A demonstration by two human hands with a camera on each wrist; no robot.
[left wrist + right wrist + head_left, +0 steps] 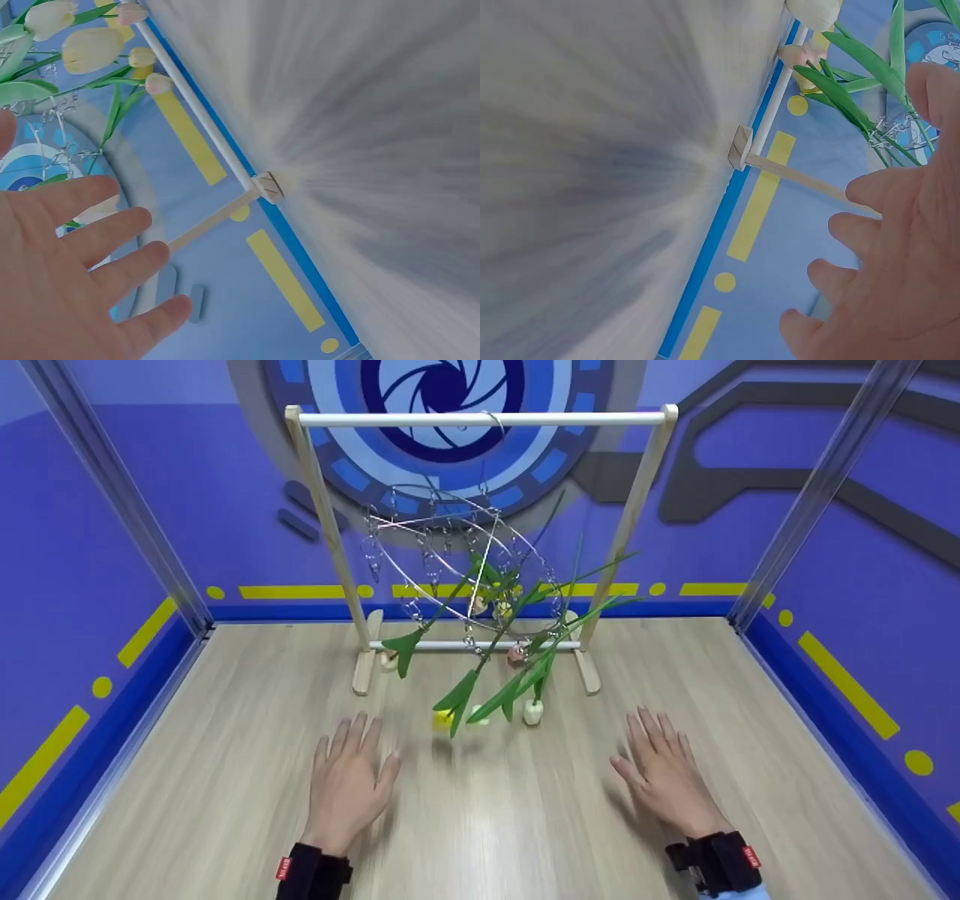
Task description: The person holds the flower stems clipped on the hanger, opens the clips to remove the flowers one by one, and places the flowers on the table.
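Observation:
My left hand [349, 784] is over the table at the left, fingers extended, holding nothing. At the right my right hand [664, 780] lies likewise, palm down, also without anything in it. Between and beyond them, a round wire hanger with clips [450, 562] hangs by its hook from a wooden rack [480, 420]. Artificial tulips hang head down from its clips: a white tulip [533, 712], a yellow tulip [444, 719], a pink tulip [517, 653] and others, with green leaves [517, 690]. Both hands are apart from the rack and flowers. Some blooms are hidden behind leaves.
The rack's feet [362, 673] stand on the wood-grain table [247, 780] near the back wall. Blue printed panels [862, 622] with yellow dashes enclose the table at the back and both sides. Metal posts [817, 502] stand in the back corners.

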